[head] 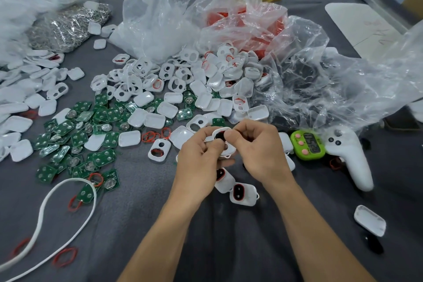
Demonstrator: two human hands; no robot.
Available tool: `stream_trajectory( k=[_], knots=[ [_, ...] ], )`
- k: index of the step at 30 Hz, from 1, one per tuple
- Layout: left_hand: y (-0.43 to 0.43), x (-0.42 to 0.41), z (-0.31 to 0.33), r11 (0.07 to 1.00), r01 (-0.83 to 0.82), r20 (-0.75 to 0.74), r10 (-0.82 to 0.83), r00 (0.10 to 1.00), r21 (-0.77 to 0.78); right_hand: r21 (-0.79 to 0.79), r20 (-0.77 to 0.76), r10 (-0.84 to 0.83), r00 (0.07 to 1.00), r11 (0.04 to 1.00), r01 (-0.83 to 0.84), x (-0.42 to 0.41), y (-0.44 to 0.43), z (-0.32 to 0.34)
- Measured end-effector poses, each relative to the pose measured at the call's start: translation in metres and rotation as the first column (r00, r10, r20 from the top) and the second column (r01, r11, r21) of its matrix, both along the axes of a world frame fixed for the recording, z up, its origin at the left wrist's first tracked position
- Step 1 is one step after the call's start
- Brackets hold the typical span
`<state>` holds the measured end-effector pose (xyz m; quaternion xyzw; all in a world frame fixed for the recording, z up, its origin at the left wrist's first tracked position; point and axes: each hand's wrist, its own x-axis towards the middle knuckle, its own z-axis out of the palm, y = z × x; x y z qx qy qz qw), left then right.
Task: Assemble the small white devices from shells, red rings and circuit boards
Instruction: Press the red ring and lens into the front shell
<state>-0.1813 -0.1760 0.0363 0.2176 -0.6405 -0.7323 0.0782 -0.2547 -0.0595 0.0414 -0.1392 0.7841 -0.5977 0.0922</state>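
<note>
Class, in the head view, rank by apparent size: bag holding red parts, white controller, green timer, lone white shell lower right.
1. Bag holding red parts.
2. White controller.
3. Green timer and lone white shell look alike; shell nearer, unranked.

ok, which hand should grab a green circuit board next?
Left, probably. The green circuit boards lie scattered on its side, nearer the left hand; the right hand pinches the white plastic shell and could likely hold it alone.
</note>
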Motion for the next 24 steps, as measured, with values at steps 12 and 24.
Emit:
stream_trajectory(
  k=[12,24],
  knots=[
    [0.0,-0.001,-0.001,0.995,0.001,0.061,0.006,0.998,-0.1,0.107,-0.004,-0.022,1.0,0.994,0.022,0.008,0.004,-0.006],
    [0.005,0.005,0.0,0.935,-0.15,0.015,0.164,0.986,-0.32,0.216,-0.084,-0.078,0.993,0.972,0.095,0.017,-0.006,-0.002]
  ],
)
